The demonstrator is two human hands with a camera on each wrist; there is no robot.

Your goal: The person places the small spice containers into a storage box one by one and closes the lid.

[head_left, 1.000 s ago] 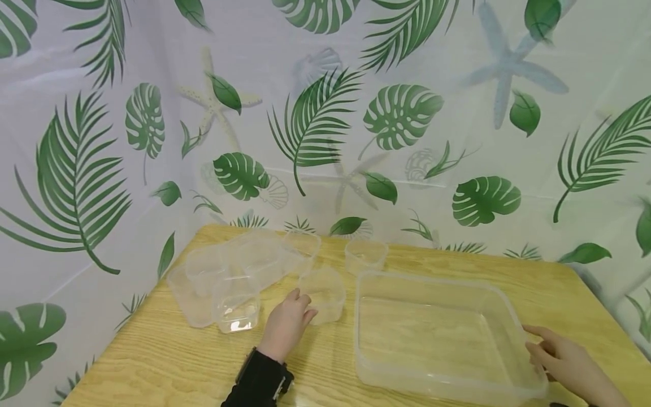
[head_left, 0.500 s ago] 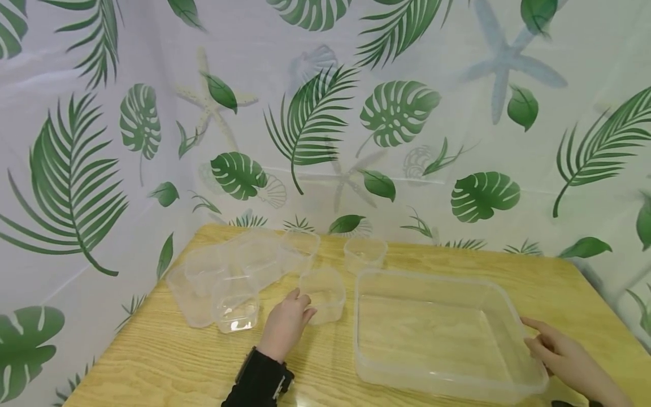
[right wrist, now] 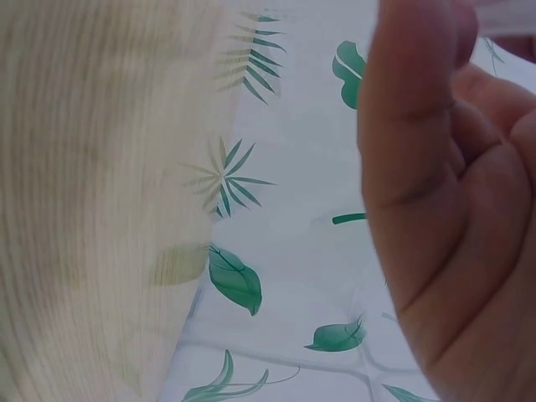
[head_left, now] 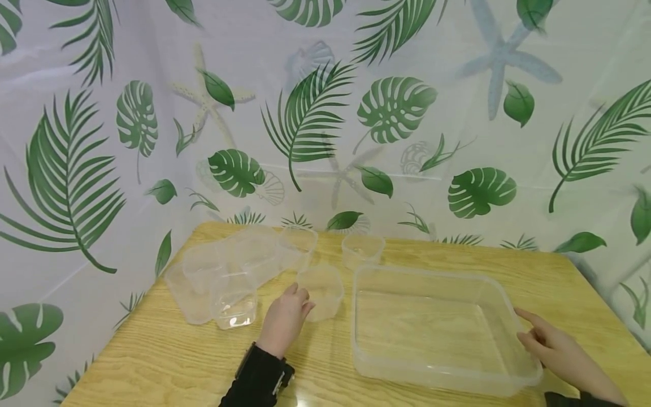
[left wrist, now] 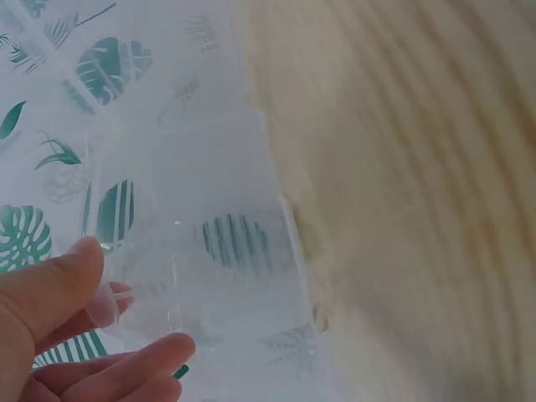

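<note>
On the wooden table sits a large clear plastic box (head_left: pixel 427 372), rectangular and uncovered. My right hand (head_left: pixel 556 347) grips its right wall near the rim with thumb and fingers. To the box's left stands a small clear plastic container (head_left: pixel 325 291) with rounded sides. The thumb and index finger of my left hand (head_left: pixel 285 319) pinch the small container's near-left edge, while the other fingers curl beside it. Close up in the left wrist view, the clear wall (left wrist: pixel 167 285) meets the fingertips. A pale strip of the box (right wrist: pixel 507 18) shows at the right hand in the right wrist view.
Left of my left hand, several clear containers (head_left: pixel 234 302) lie clustered and overlapping, hard to separate by eye. One more small clear container (head_left: pixel 363 251) stands behind the large box. A leaf-printed sheet (head_left: pixel 325 113) hangs along the table's back and left edges.
The head view has shifted slightly. My right hand sits slightly farther back along the box's side. My left hand and the containers keep their places.
</note>
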